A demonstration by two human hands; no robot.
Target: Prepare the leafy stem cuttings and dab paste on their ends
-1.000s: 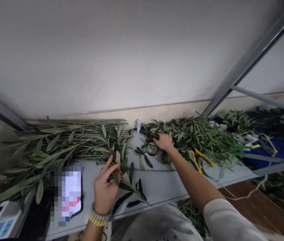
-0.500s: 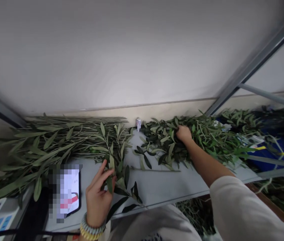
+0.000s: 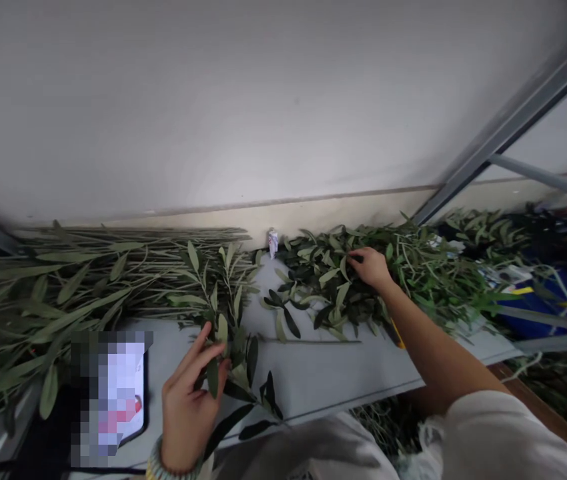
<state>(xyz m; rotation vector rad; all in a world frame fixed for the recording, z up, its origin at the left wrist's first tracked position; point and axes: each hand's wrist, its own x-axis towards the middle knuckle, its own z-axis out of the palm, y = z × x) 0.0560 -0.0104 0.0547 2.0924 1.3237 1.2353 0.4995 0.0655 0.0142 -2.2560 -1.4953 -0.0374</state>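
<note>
A leafy sprig (image 3: 252, 360) sits in the left hand (image 3: 186, 407), over the front part of the grey tabletop (image 3: 323, 373). Its narrow, pointed leaves run from deep green to a duller grey-green, its lower end slanting toward the table's front edge. The fingers are half curled about it, loosely. The right hand (image 3: 373, 268) dips into a heap of similar foliage (image 3: 331, 287), fingers bent; I can't tell whether they grip anything. Left of the left hand lies a phone (image 3: 136, 387), long stems (image 3: 183, 240) behind.
</note>
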